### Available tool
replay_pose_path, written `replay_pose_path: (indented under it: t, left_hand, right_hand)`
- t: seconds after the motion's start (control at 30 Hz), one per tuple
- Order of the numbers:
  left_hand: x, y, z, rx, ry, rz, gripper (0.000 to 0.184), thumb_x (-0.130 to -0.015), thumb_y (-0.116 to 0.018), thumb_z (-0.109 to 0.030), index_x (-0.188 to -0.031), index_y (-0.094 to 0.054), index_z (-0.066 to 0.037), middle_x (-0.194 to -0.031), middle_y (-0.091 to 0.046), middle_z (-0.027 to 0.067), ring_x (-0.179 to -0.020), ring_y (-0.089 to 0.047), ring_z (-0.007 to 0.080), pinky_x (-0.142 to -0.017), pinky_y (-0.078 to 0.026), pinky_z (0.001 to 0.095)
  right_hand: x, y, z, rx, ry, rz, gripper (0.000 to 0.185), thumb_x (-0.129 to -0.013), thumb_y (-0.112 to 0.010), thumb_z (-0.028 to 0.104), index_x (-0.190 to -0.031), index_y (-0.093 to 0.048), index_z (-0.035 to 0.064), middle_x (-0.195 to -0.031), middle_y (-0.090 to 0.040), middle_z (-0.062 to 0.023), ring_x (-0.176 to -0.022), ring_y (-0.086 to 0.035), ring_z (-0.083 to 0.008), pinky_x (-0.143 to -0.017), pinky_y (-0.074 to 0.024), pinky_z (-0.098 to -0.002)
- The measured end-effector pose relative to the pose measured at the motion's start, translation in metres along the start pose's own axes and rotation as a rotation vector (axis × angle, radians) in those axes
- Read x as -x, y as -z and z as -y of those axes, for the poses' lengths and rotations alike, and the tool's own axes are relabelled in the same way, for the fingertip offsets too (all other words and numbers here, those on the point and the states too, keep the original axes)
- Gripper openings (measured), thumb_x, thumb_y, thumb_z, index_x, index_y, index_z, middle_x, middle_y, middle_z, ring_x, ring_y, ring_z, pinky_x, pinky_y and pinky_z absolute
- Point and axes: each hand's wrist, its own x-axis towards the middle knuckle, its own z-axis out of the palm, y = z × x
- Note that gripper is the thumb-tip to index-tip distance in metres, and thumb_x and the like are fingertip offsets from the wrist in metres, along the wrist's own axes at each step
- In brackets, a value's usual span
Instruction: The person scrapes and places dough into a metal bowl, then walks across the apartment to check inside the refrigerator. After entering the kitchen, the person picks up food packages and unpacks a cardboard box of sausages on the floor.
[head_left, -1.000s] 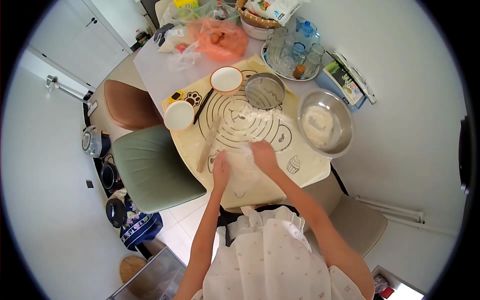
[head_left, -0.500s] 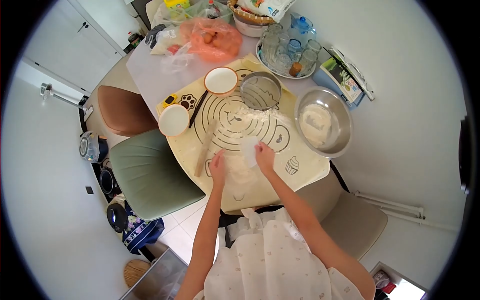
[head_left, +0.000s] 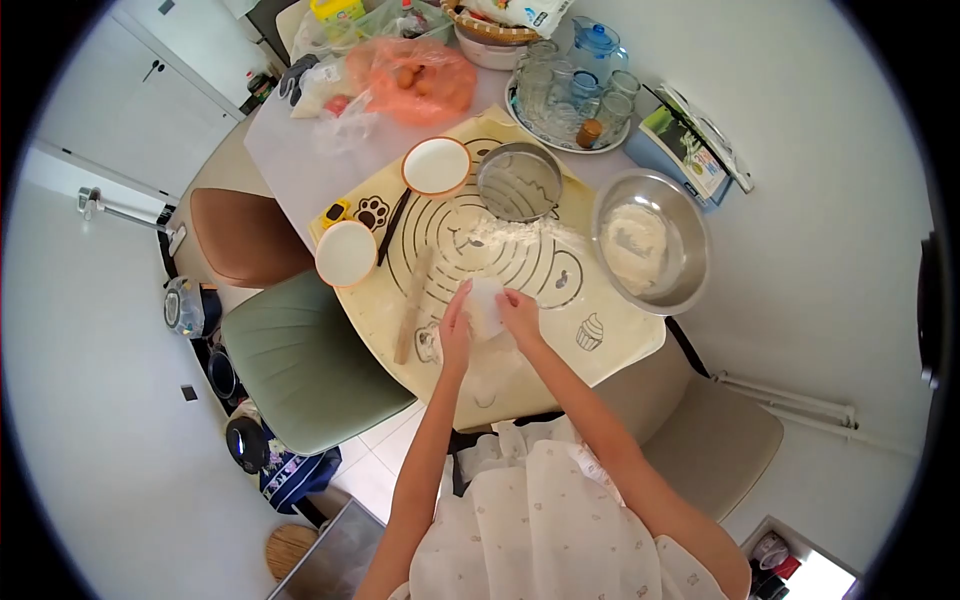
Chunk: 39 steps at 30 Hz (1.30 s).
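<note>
Over the front of the cream baking mat [head_left: 625,335], my left hand [head_left: 456,335] and my right hand [head_left: 518,315] pinch a thin, whitish, rounded sheet [head_left: 484,305] from its two sides. Whether the sheet is dough or a plastic scraper I cannot tell. A pale floury patch lies on the mat just below it. To the left of my left hand rests a wooden rolling pin [head_left: 413,308], dusted with flour. Loose flour [head_left: 525,230] is scattered ahead of my hands, beside a round metal sieve [head_left: 518,182].
A steel bowl with flour [head_left: 690,285] stands at the right. Two white bowls, the far one [head_left: 437,165] and the near one [head_left: 346,253], flank a black stick [head_left: 393,228]. Behind are a glassware tray [head_left: 520,120] and an orange bag [head_left: 440,90]. Chairs edge the table.
My left hand has come up and right to grip the whitish sheet, which only my right hand held before. The sheet has shifted slightly left. The view has moved a little.
</note>
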Motion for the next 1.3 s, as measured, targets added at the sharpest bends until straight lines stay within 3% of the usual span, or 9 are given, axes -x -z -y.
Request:
replay_pose_path:
  t: [0.2,0.63,0.7,0.8,0.93,1.0,1.13,1.2,1.3]
  left_hand:
    - [-0.006,-0.032,-0.022,-0.231,-0.11,0.195,0.042,-0.073,-0.035,0.004,-0.115,-0.041,0.001,-0.121,-0.039,0.01,-0.113,-0.036,0.0169,-0.095,-0.024,0.0266]
    - [-0.07,-0.204,-0.073,0.136,0.129,0.739,0.03,-0.082,-0.039,-0.01,-0.109,-0.045,0.003,-0.11,-0.049,0.01,-0.102,-0.044,0.0137,-0.086,-0.033,0.0235]
    - [-0.082,-0.225,-0.065,0.167,0.137,0.766,0.03,-0.082,-0.039,-0.011,-0.107,-0.046,0.004,-0.109,-0.05,0.0099,-0.099,-0.047,0.0125,-0.083,-0.038,0.0228]
    - [-0.102,-0.234,-0.046,-0.035,0.201,0.706,0.027,-0.081,-0.042,-0.013,-0.101,-0.05,0.003,-0.097,-0.055,0.0084,-0.083,-0.055,0.0141,-0.075,-0.043,0.0242]
    - [-0.113,-0.21,-0.035,-0.16,0.326,0.724,0.025,-0.079,-0.047,-0.018,-0.091,-0.052,0.003,-0.089,-0.057,0.0074,-0.073,-0.055,0.0129,-0.065,-0.043,0.0231]
    - [-0.106,-0.196,-0.03,-0.708,0.139,0.563,0.03,-0.076,-0.053,-0.028,-0.079,-0.052,0.002,-0.077,-0.058,0.0094,-0.064,-0.054,0.0155,-0.058,-0.042,0.0255]
    - [-0.068,-0.188,-0.052,-0.909,0.188,0.472,0.047,-0.07,-0.056,-0.044,-0.073,-0.052,0.003,-0.067,-0.056,0.0145,-0.063,-0.053,0.0259,-0.06,-0.041,0.0325]
    - [-0.074,-0.183,-0.01,-0.982,0.199,0.58,0.047,-0.07,-0.056,-0.044,-0.069,-0.052,0.003,-0.064,-0.055,0.0139,-0.063,-0.053,0.0255,-0.059,-0.04,0.0326]
    - [-0.066,-0.188,0.009,-0.899,0.269,0.666,0.051,-0.071,-0.055,-0.045,-0.057,-0.051,0.004,-0.057,-0.053,0.0123,-0.057,-0.051,0.0234,-0.054,-0.038,0.0332]
  right_hand:
    - [0.01,0.022,0.019,-0.133,-0.084,-0.017,0.022,-0.077,-0.052,0.014,-0.091,-0.057,-0.001,-0.072,-0.057,-0.0017,-0.06,-0.049,-0.0063,-0.052,-0.0393,-0.0205]
    - [-0.016,0.189,0.074,-0.461,0.042,-0.365,0.023,-0.077,-0.054,0.016,-0.092,-0.056,-0.0016,-0.072,-0.055,0.0005,-0.06,-0.049,-0.0062,-0.051,-0.0381,-0.0192]
    - [-0.038,0.217,0.065,-0.164,0.23,-0.522,0.024,-0.076,-0.055,0.017,-0.091,-0.057,-0.0011,-0.07,-0.056,-0.0017,-0.058,-0.051,-0.0081,-0.052,-0.0395,-0.0213]
    - [-0.052,0.242,0.065,0.243,0.167,-0.643,0.022,-0.074,-0.055,0.016,-0.089,-0.058,0.0003,-0.072,-0.058,-0.0075,-0.058,-0.054,-0.014,-0.055,-0.0414,-0.0251]
    - [-0.062,0.253,0.057,0.477,0.372,-0.672,0.019,-0.072,-0.056,0.015,-0.089,-0.059,0.0076,-0.072,-0.058,-0.0112,-0.062,-0.055,-0.0238,-0.057,-0.0428,-0.0307]
    - [-0.057,0.257,0.063,0.655,0.656,-0.71,0.018,-0.072,-0.056,0.017,-0.088,-0.059,0.0078,-0.074,-0.058,-0.0115,-0.067,-0.054,-0.0274,-0.062,-0.0431,-0.0331]
    - [-0.06,0.274,0.055,0.657,0.574,-0.711,0.017,-0.073,-0.054,0.017,-0.087,-0.059,0.008,-0.074,-0.058,-0.0119,-0.067,-0.054,-0.0285,-0.062,-0.0436,-0.0352]
    - [-0.057,0.283,0.057,0.578,0.319,-0.798,0.017,-0.074,-0.053,0.017,-0.087,-0.059,0.0094,-0.072,-0.058,-0.0127,-0.065,-0.055,-0.0297,-0.06,-0.0439,-0.036]
    - [-0.059,0.294,0.053,0.539,0.35,-0.802,0.017,-0.074,-0.053,0.017,-0.088,-0.058,0.0085,-0.07,-0.057,-0.0139,-0.063,-0.055,-0.0309,-0.059,-0.0442,-0.0363]
